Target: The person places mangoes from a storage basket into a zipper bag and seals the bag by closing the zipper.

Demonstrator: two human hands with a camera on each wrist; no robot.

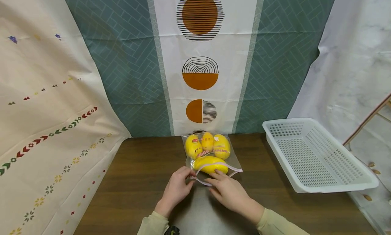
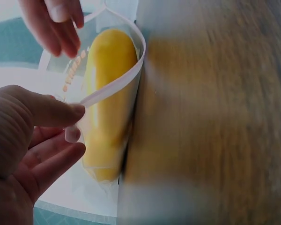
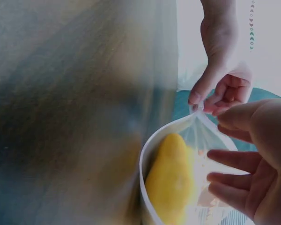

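Note:
A clear zip bag [image 1: 234, 159] with a pale pink zip edge [image 2: 124, 80] lies on the table, its mouth parted toward me. Inside, a long yellow fruit-like piece [image 1: 210, 164] lies crosswise near the mouth, its kind unclear. Behind it sit three rounder yellow pieces [image 1: 221, 147], partly covered by print on the bag. My left hand [image 1: 178, 185] pinches the left end of the zip edge between thumb and fingers. Over the right part of the mouth, my right hand [image 1: 229, 192] has its fingers extended; in the right wrist view it holds nothing.
A white plastic basket [image 1: 336, 188] with slotted walls stands at the right of the dark wooden table [image 1: 137, 180]. Patterned cloths [image 1: 122, 75] hang behind the table and along both sides.

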